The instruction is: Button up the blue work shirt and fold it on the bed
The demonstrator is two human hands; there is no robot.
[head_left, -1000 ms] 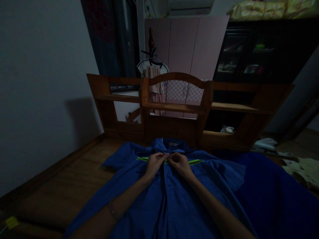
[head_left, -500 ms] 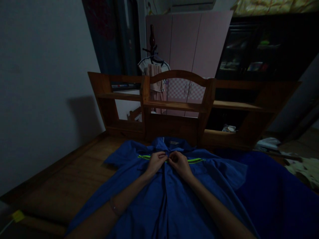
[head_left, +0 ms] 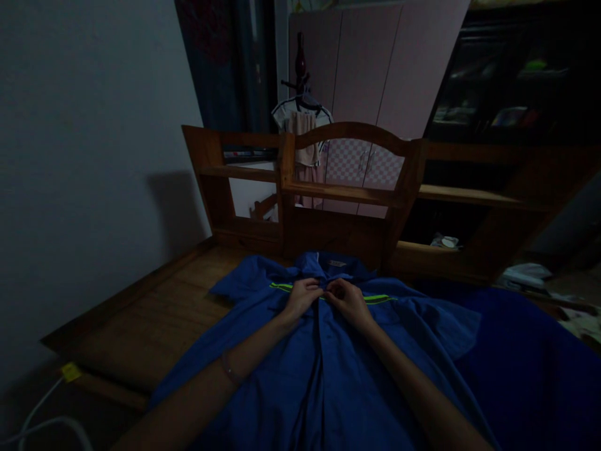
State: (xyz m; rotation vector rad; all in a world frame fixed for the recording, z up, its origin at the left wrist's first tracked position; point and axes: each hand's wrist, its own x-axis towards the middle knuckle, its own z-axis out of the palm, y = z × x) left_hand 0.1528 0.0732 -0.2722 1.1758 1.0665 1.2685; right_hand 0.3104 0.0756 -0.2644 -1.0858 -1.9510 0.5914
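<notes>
A blue shirt point(head_left: 300, 369) with a yellow-green stripe across the chest lies front-up on a wooden bed platform point(head_left: 154, 319), collar toward the headboard. My left hand point(head_left: 303, 296) and my right hand point(head_left: 346, 299) meet at the shirt's front opening just below the collar. Both have their fingers pinched on the cloth edges there. Whether a button is between them is too dark to tell.
A wooden headboard with shelves point(head_left: 347, 194) stands behind the shirt. A second dark blue cloth point(head_left: 526, 363) lies to the right. A pink wardrobe point(head_left: 375, 69) and a coat stand with hanging clothes point(head_left: 303, 119) are behind. A white cable point(head_left: 42, 413) trails at lower left.
The view has shifted, so everything sits slightly right and higher. Both hands stay pinched at the shirt's front near the collar with only small finger movements.
</notes>
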